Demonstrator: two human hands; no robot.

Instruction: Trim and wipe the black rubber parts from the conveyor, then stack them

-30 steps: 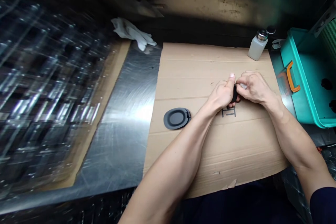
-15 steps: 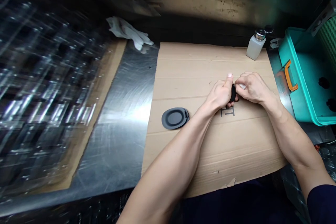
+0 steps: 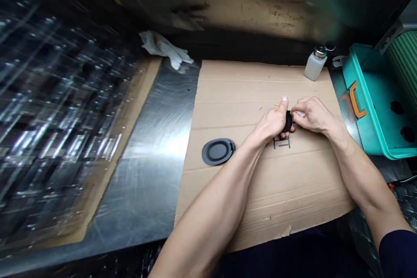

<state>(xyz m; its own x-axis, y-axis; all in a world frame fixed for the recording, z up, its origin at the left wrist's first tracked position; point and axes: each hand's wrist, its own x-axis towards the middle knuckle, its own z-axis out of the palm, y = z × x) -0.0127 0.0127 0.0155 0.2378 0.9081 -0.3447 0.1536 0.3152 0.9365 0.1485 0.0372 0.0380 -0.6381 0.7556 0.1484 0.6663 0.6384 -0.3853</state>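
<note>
Above the cardboard sheet (image 3: pixel 228 104), my left hand (image 3: pixel 274 119) is closed around a small black rounded part (image 3: pixel 288 121), thumb pointing up. Close against its right side, my right hand (image 3: pixel 311 114) pinches a small piece of white material (image 3: pixel 300 114), perhaps cloth or a wipe; its exact kind is too small to tell. The fingers of both hands nearly meet at the black part. A dark grey oval lid-like piece (image 3: pixel 218 151) with a hinge-like end lies flat on the cardboard, left of my left forearm.
A translucent bottle (image 3: pixel 315 66) with a metal top stands at the cardboard's back right. Right of it is a teal bin (image 3: pixel 369 132) with an orange handle and black pieces inside. White gloves (image 3: pixel 166 48) lie back left. Clear plastic trays (image 3: pixel 65 126) fill the left side, blurred.
The whole view has shifted slightly, so things sit a little lower in the picture. Both hands keep their hold, and the black part appears turned slightly.
</note>
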